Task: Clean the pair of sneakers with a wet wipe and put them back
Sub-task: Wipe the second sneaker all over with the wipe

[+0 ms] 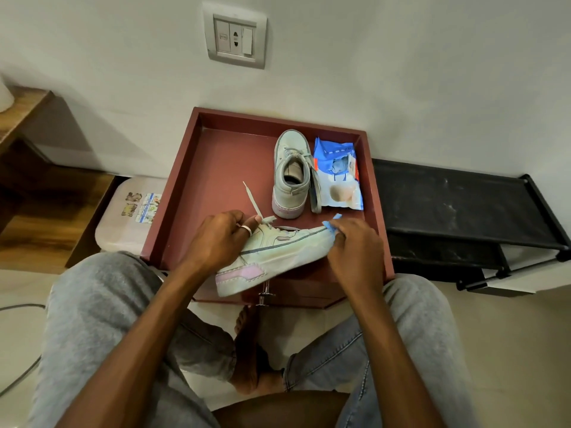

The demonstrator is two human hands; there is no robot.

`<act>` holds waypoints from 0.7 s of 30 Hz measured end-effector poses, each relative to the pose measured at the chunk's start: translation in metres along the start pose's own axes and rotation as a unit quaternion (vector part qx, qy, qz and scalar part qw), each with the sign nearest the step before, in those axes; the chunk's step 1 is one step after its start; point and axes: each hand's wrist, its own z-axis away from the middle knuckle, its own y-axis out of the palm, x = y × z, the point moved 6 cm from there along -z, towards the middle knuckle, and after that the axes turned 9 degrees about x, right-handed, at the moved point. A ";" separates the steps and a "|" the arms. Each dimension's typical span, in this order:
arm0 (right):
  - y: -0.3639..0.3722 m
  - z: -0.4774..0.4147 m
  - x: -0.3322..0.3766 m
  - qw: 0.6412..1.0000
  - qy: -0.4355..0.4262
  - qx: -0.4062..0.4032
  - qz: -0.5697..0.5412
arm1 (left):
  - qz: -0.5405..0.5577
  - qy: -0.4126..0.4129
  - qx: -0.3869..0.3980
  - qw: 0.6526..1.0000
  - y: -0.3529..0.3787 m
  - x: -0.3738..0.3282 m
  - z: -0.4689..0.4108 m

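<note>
Left hand grips the sneaker at the tray's near edge. Its toe points right, where right hand pinches the wipe.

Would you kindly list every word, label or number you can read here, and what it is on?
No text is legible.
Wet wipe packet: print blurred, unreadable.
Stickers on pink lid: too small to read.
Wall switch plate: marks too small.
Held sneaker and second sneaker: no readable brand.

Soft indoor light, faint wall shadows, sharp centre, wide-angle edge distortion
</note>
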 end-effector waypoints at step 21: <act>0.005 0.029 0.004 0.997 0.056 -0.016 0.059 | 0.042 0.015 0.014 0.999 -0.003 -0.010 -0.003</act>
